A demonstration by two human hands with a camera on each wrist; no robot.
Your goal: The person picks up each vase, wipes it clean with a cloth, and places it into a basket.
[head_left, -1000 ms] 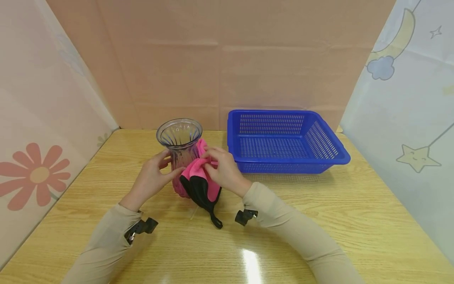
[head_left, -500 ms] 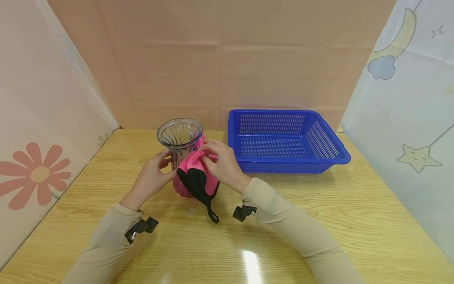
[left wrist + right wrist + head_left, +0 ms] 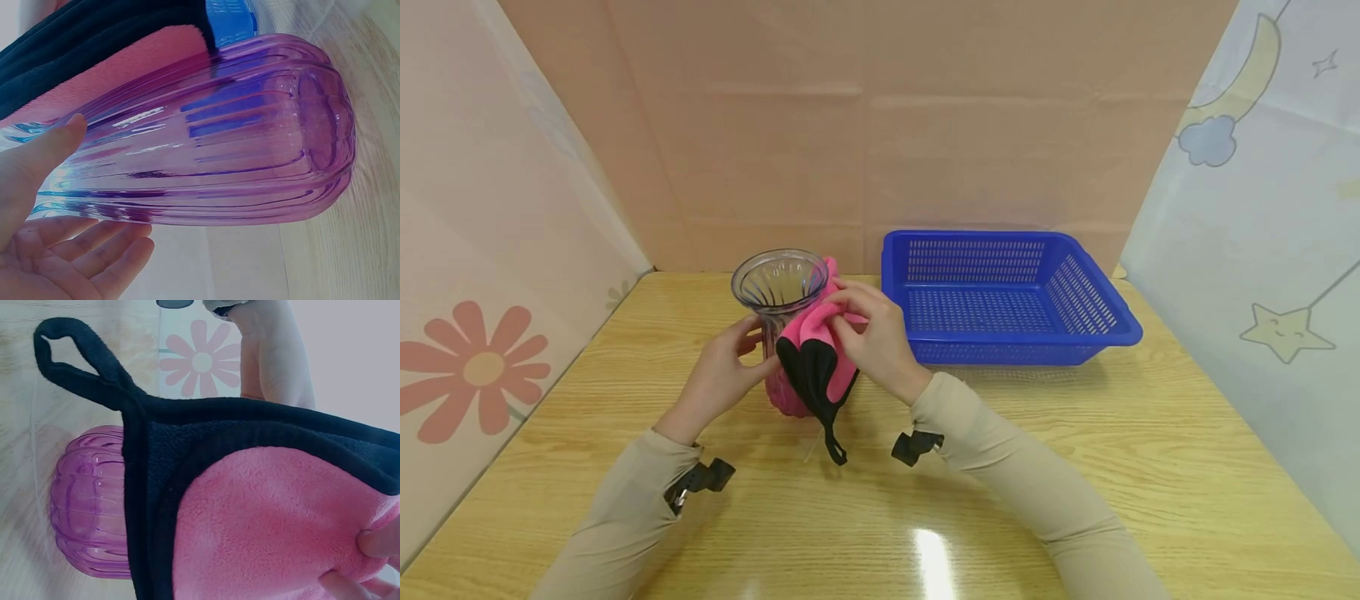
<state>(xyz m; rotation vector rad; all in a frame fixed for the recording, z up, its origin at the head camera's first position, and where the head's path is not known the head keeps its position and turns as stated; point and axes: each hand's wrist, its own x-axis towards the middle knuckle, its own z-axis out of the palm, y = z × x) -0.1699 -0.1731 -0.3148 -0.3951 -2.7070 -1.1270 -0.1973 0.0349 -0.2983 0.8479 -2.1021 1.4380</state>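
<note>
A ribbed glass vase (image 3: 778,287), clear at the flared rim and pink-purple toward its base, stands upright on the table. My left hand (image 3: 718,372) holds its left side, thumb in front and fingers curled behind, as the left wrist view also shows on the vase (image 3: 250,137). With thumb and fingers my right hand (image 3: 878,340) pinches a pink cleaning cloth (image 3: 808,325) with black trim and a hanging loop. The cloth lies against the vase's right side and covers part of it. In the right wrist view the cloth (image 3: 262,512) hides most of the vase (image 3: 94,500).
A blue plastic basket (image 3: 1011,339) with slotted walls stands at the back right, just beyond my right hand. The wooden table (image 3: 820,533) meets a plain backdrop behind and patterned side panels. A thin clear strand lies in front of the vase.
My right hand has slid the cloth a little upward along the vase's right side, and the black loop has swung up and left. The left hand and the vase stay in place.
</note>
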